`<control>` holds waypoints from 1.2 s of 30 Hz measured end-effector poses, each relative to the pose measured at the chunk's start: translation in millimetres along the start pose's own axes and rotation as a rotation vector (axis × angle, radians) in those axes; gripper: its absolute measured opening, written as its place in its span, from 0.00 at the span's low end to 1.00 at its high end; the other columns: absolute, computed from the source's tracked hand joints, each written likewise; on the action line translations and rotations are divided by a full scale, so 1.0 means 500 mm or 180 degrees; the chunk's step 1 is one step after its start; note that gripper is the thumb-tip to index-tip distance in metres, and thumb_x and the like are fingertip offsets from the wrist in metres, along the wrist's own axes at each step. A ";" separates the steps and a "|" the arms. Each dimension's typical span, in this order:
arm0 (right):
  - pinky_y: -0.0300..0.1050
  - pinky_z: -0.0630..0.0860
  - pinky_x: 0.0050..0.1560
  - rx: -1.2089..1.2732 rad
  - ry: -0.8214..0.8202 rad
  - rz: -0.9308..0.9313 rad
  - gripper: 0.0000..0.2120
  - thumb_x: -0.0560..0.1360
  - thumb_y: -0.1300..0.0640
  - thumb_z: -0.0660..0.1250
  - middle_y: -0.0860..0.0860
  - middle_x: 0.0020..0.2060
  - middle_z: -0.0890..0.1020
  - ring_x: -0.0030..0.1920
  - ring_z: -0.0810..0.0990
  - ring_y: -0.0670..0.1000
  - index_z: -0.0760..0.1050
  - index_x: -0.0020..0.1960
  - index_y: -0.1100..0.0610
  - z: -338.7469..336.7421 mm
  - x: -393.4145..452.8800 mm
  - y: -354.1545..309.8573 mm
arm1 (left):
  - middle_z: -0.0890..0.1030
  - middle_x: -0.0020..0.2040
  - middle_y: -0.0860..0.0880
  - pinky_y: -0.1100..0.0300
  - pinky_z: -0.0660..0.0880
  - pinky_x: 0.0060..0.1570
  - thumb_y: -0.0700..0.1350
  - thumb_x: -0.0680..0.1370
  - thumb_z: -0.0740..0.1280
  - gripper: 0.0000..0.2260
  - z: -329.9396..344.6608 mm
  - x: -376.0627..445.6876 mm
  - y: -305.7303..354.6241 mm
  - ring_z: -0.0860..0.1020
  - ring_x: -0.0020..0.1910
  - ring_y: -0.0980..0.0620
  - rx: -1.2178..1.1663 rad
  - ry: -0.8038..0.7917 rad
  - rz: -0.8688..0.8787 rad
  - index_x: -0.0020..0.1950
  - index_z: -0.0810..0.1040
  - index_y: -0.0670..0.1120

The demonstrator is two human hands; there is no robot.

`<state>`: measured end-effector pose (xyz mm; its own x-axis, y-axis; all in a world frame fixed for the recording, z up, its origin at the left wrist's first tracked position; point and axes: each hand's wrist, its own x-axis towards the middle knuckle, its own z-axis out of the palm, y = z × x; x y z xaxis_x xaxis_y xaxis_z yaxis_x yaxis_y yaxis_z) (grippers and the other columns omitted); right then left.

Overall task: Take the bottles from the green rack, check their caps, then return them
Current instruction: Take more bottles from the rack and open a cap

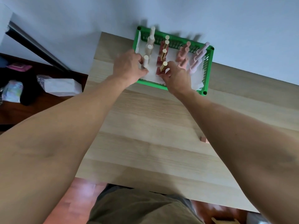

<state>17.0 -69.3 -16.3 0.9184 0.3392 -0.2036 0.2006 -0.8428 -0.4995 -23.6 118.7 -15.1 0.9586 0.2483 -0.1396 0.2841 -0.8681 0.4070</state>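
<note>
Both my forearms reach out over the wood table (145, 126). One small pink block (204, 139) lies on the table just beside my right arm, well short of the rack.

The green rack (208, 68) sits at the far edge of the table, against the wall (161, 12), lined with white paper (196, 81). Bottles stand upright in it in 4 rows running near to far.

My left hand (127, 67) is at the near end of the left row, fingers closed round the nearest white bottle (145, 61). My right hand (175, 76) is at the near end of the second row, fingertips pinching the base of the nearest red bottle (163, 67) with the gold neck and cream cap. Both bottles are inside the rack; whether their bases touch the floor of it, can't tell.

Count, motion blur permitting: white row 4, red/gold row 4, pink row (183, 54) about 3, lilac row (199, 55) about 3. The last two rows are too smeared for a firm count.

Left of the table, on a dark lower surface: 1 white wrapped pack (61, 86).
</note>
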 end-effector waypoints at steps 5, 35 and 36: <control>0.48 0.78 0.48 -0.0055 0.0100 -0.0104 0.12 0.77 0.46 0.69 0.51 0.50 0.86 0.48 0.83 0.56 0.73 0.56 0.51 -0.036 -0.019 0.008 | 0.73 0.46 0.53 0.58 0.68 0.40 0.60 0.72 0.74 0.16 -0.012 -0.019 -0.002 0.75 0.42 0.50 -0.0242 0.0133 -0.0074 0.51 0.81 0.50; 0.49 0.80 0.44 0.0255 -0.0533 -0.0192 0.10 0.78 0.46 0.68 0.46 0.51 0.83 0.50 0.83 0.48 0.71 0.53 0.49 0.067 -0.362 0.209 | 0.79 0.45 0.60 0.63 0.71 0.41 0.56 0.71 0.73 0.10 0.142 -0.409 -0.064 0.77 0.43 0.68 -0.0993 -0.0098 -0.0719 0.48 0.77 0.56; 0.48 0.79 0.43 0.0285 -0.0522 -0.0193 0.10 0.78 0.47 0.69 0.46 0.50 0.82 0.50 0.83 0.47 0.71 0.53 0.50 0.070 -0.364 0.209 | 0.80 0.45 0.60 0.62 0.72 0.42 0.56 0.71 0.73 0.10 0.144 -0.414 -0.065 0.77 0.43 0.68 -0.1006 -0.0090 -0.0756 0.48 0.77 0.56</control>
<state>-141.1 -204.4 -60.7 0.8361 0.4580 -0.3018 0.2160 -0.7807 -0.5863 -232.8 64.2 -64.5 0.8657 0.4105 -0.2864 0.4944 -0.6116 0.6177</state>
